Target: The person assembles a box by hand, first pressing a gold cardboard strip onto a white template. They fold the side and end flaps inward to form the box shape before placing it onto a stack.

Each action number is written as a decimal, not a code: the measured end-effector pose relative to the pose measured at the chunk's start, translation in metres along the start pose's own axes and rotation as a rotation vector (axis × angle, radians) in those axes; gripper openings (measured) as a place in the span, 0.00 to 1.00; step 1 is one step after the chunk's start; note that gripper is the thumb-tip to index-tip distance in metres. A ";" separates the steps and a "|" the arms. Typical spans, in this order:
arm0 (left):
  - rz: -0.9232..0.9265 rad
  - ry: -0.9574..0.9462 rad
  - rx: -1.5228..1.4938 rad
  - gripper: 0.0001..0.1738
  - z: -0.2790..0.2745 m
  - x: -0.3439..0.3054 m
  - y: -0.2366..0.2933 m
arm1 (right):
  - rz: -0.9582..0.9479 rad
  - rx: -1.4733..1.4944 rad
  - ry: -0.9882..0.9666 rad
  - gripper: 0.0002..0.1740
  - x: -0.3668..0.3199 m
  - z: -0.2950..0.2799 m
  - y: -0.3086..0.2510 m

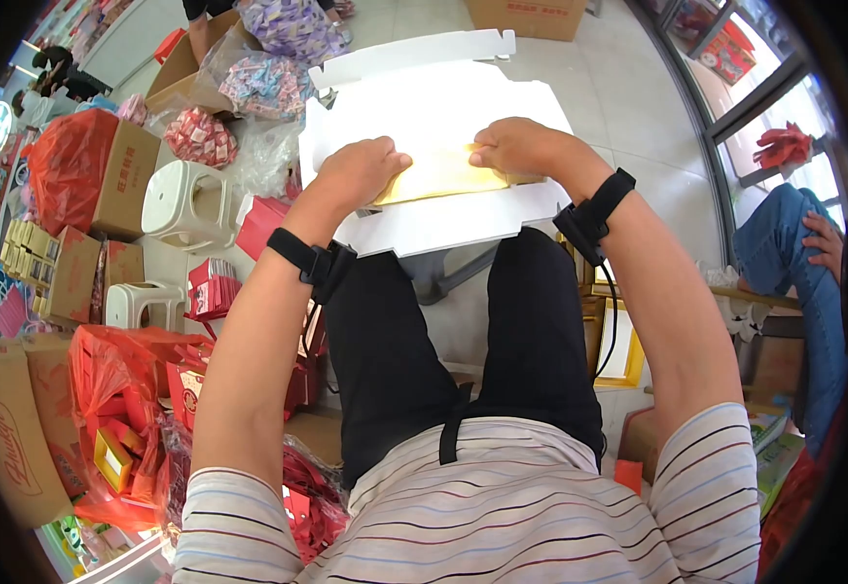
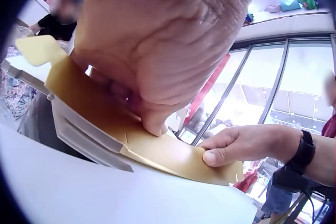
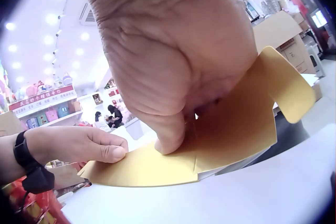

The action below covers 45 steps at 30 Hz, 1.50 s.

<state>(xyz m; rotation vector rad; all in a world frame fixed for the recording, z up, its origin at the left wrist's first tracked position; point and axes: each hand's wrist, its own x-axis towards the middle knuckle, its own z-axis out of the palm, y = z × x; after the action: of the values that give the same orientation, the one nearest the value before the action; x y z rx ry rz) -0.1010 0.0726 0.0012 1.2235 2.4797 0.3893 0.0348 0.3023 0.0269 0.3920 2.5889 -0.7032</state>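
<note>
A gold card piece (image 1: 443,177) with creases and end flaps lies over a flat white cardboard blank (image 1: 424,102) in front of the person's knees. My left hand (image 1: 360,170) pinches the gold card on its left side, thumb on the near face. On the other side my right hand (image 1: 523,148) pinches the same card, its thumb pointing inward. In the left wrist view the gold card (image 2: 157,150) bends up along a crease, with a rounded flap at its far end. The right wrist view shows a similar flap (image 3: 294,87); the curled fingers behind the card are partly hidden.
White plastic stools (image 1: 188,206), cardboard boxes (image 1: 127,180) and red bags (image 1: 117,409) crowd the left. Bundles of wrapped packets (image 1: 266,86) lie at the back left. Another person's leg in jeans (image 1: 784,243) is at the right, beside the glass door frame (image 1: 755,117).
</note>
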 end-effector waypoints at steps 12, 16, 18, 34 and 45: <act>0.065 0.012 0.045 0.23 0.006 0.003 -0.006 | 0.000 -0.042 -0.056 0.28 0.003 -0.007 -0.002; 0.059 -0.002 0.055 0.24 0.007 0.004 -0.006 | 0.021 -0.046 -0.097 0.29 0.004 -0.010 -0.004; 0.081 0.000 0.068 0.24 0.006 0.005 -0.007 | 0.019 -0.058 -0.099 0.29 0.005 -0.010 -0.006; 0.133 0.020 0.150 0.23 0.008 0.001 -0.002 | -0.002 -0.087 -0.115 0.30 0.009 -0.007 -0.002; 0.106 0.059 0.164 0.23 0.010 -0.003 0.001 | -0.006 -0.166 -0.046 0.33 0.010 0.001 0.002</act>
<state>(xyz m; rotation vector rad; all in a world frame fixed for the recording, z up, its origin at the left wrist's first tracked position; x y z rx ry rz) -0.0947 0.0716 -0.0068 1.4319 2.5465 0.2562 0.0275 0.3046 0.0208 0.3120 2.5818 -0.4893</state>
